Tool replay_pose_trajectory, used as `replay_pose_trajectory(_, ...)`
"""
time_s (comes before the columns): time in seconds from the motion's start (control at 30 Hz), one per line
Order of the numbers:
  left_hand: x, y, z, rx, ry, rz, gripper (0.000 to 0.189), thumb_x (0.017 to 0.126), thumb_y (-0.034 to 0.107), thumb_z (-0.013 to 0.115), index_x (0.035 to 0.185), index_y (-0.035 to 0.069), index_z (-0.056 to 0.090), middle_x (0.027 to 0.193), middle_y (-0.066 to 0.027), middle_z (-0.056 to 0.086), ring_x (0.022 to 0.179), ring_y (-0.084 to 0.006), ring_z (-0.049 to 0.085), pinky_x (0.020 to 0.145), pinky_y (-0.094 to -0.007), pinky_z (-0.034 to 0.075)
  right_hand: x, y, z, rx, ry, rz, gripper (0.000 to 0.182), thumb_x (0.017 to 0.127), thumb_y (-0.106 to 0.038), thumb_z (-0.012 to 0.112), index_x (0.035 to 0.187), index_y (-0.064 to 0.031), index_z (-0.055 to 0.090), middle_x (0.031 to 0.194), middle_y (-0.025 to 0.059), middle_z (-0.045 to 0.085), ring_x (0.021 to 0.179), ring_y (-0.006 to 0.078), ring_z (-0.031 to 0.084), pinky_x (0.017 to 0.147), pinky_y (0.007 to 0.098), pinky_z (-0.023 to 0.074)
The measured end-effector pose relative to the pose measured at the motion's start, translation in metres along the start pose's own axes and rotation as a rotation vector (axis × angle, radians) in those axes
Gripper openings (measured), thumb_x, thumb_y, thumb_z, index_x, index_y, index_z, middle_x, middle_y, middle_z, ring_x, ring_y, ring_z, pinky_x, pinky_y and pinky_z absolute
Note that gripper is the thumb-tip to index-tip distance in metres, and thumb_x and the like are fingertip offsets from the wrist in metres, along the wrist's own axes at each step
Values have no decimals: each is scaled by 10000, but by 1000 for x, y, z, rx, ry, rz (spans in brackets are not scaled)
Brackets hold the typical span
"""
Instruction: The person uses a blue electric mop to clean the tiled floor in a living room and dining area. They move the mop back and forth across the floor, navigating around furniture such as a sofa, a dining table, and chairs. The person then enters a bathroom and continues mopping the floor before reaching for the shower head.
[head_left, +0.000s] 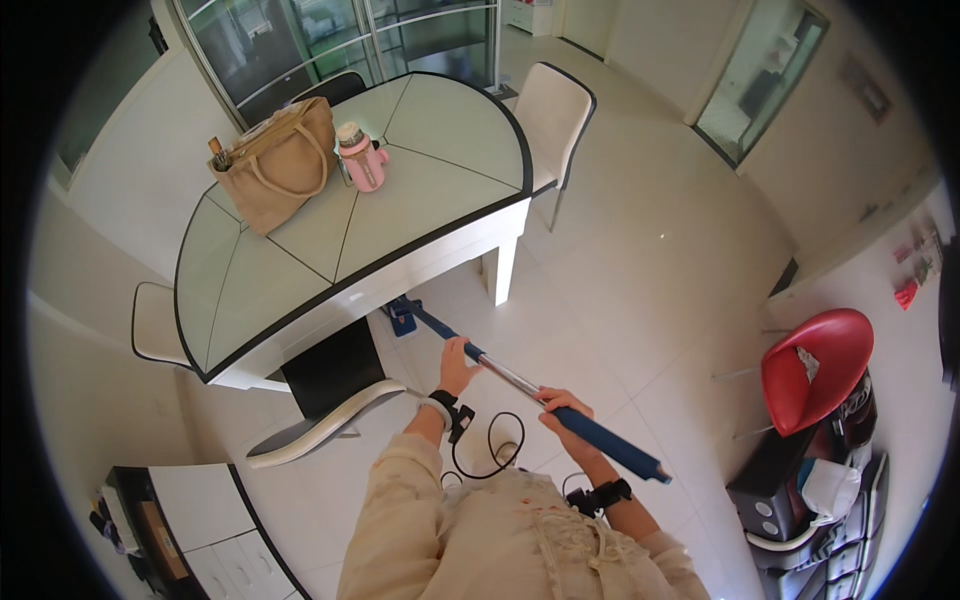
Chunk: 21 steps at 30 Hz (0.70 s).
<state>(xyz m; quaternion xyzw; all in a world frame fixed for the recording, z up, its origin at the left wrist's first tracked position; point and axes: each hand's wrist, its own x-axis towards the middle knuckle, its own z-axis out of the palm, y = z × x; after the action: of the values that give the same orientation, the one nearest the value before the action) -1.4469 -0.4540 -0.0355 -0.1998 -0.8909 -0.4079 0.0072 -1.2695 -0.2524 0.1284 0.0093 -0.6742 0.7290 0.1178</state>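
A long mop-like floor tool with a blue and metal pole (517, 381) slants across in front of me. My left hand (456, 366) grips its blue lower section, and my right hand (566, 420) holds the pole just above the thick blue handle. The blue head (403, 318) rests on the tiled floor at the table's front edge; part of it is hidden under the tabletop. Both wrists wear black straps, and a black cable loops between them.
A table (435, 142) bears a tan tote bag (281, 169) and a pink bottle (362, 161). A black-seated chair (334, 375) stands at its front, a cream chair (551, 120) at its right. A red chair (814, 375) and a low cabinet (202, 499) flank me.
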Motion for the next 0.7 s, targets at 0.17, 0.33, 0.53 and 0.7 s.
replay_pose_trajectory(0.17, -30, -32, 56, 203, 38, -50, 654, 588, 197, 840, 1158, 125, 527, 1228, -301, 451, 1162, -479, 427, 1013, -527, 337, -29, -8, -2, -91, -69, -28, 192, 767, 6, 714, 898, -37, 581, 1097, 122, 610, 1019, 220, 575, 896, 351, 449)
replay_pose_trajectory(0.33, -12, 66, 93, -65, -192, 342, 273, 564, 168, 771, 802, 152, 639, 881, -118, 613, 901, -357, 574, 792, -462, 451, -57, -77, -66, -153, 243, 59, 163, 758, -78, 728, 811, -24, 583, 968, 145, 645, 921, 227, 589, 859, 359, 462)
replay_pose_trajectory(0.53, -11, 193, 112, -261, -580, 440, 124, 636, 217, 651, 699, 112, 631, 664, -119, 613, 658, -344, 589, 603, -449, 450, -88, -167, -100, -461, 490, -34, 405, 797, -405, 711, 788, -36, 544, 800, 147, 643, 769, 211, 584, 785, 362, 472)
replay_pose_trajectory(0.7, 2, 226, 85, -140, -872, 402, 131, 669, 193, 591, 713, 70, 606, 690, -167, 609, 693, -378, 586, 607, -461, 447, -82, -183, -112, -453, 509, -157, 421, 774, -397, 734, 739, -23, 545, 768, 138, 637, 721, 203, 571, 667, 312, 446)
